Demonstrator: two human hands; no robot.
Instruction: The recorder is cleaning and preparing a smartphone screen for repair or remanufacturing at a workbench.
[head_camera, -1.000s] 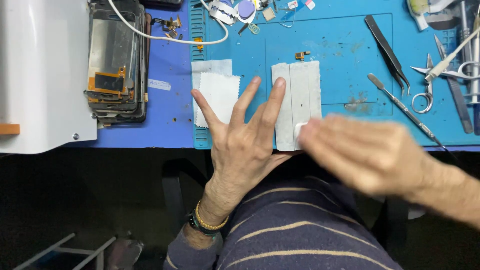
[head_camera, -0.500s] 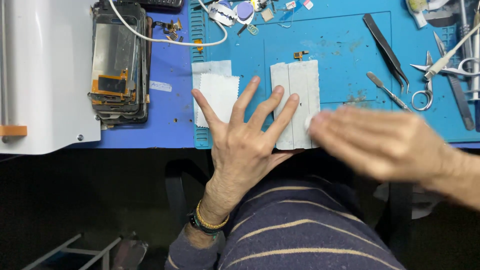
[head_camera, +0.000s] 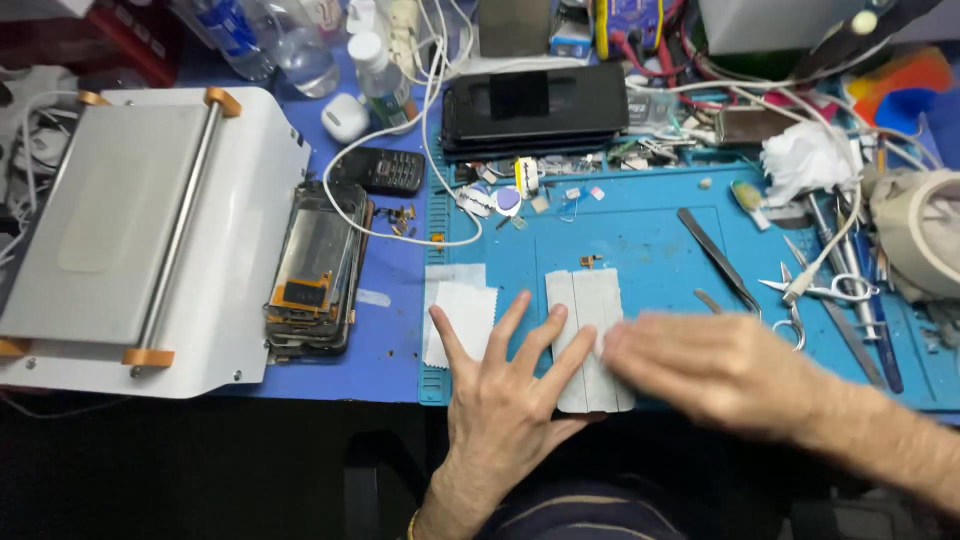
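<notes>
My left hand (head_camera: 505, 385) lies flat with fingers spread at the front edge of the blue work mat (head_camera: 650, 235). Its fingertips rest on a white rectangular pad (head_camera: 585, 300) and next to a white cloth (head_camera: 458, 308). My right hand (head_camera: 715, 368) is blurred, flat and open, over the right lower part of the same white pad. Neither hand holds anything.
A white machine with a metal plate (head_camera: 130, 235) stands at the left. A stack of phone frames (head_camera: 318, 268) lies beside it. Tweezers (head_camera: 718, 258), scissors (head_camera: 815, 292) and other tools lie on the mat's right. A black phone (head_camera: 535, 108), cables and bottles are at the back.
The camera view has tilted up, showing more of the bench. My right hand has slid left onto the white pad. The left hand stays spread in place.
</notes>
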